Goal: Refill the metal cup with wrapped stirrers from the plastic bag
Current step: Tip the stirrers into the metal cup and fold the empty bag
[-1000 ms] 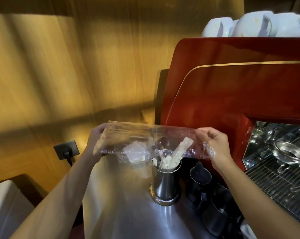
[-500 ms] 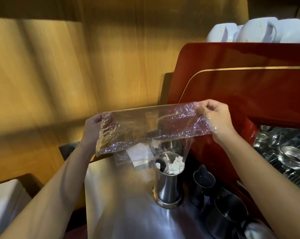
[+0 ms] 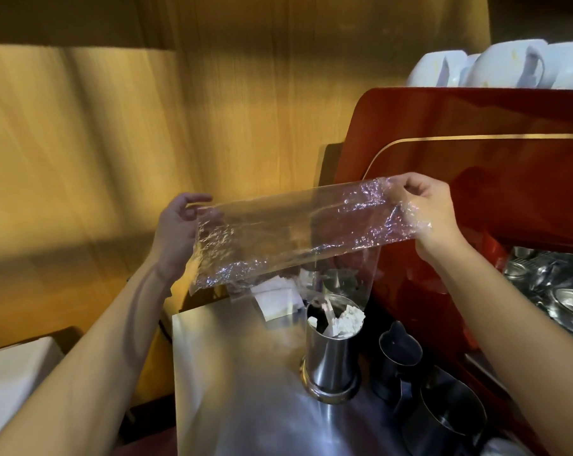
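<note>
A clear crinkled plastic bag (image 3: 295, 232) is stretched sideways above the counter, and it looks empty. My left hand (image 3: 176, 228) pinches its left end. My right hand (image 3: 426, 212) grips its right end, slightly higher. Directly below the bag stands a tall metal cup (image 3: 332, 360) on the steel counter (image 3: 239, 390). White wrapped stirrers (image 3: 341, 322) stick up inside the cup, bunched toward its right side. A loose flap of the bag hangs down to the cup's rim.
A red espresso machine (image 3: 476, 199) fills the right side, with white cups (image 3: 508, 64) stacked on top. Two dark metal pitchers (image 3: 400, 360) stand right of the cup. A white paper (image 3: 275, 297) lies behind the cup. A wooden wall is behind.
Both hands have lifted the bag up off the cup. The stirrer that stuck out of the bag has dropped into the cup, and the bag hangs empty above it.
</note>
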